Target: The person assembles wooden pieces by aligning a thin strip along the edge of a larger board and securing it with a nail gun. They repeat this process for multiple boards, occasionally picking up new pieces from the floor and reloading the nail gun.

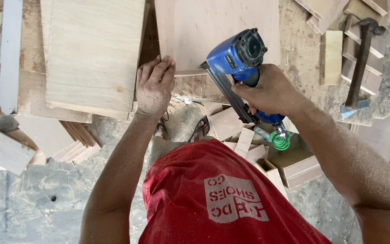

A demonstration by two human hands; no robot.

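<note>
Red shirt [213, 199]: lowest in the frame, closest to the camera, dusted with sawdust.
Green hose [280, 140]: a curly coil at the bottom end of the tool, just right of the middle.
Right hand [269, 92]: fingers closed tight around the handle of the blue nail gun [240, 58].
Nail gun: blue body, black round cap on top, long dark rail slanting down to the right. Its nose touches the thin wood strip [190, 72].
Thin wood strip: pale and narrow, lying left to right in the upper middle of the frame, between the 2 hands and along the edge of the big board [217, 22].
Left hand [154, 86]: flat and open, fingers [165, 65] pressing down on the strip's left end, touching it.
Nearer hand: the left one.
Hammer [362, 58]: upper right on the desk [303, 58], well apart.
</note>
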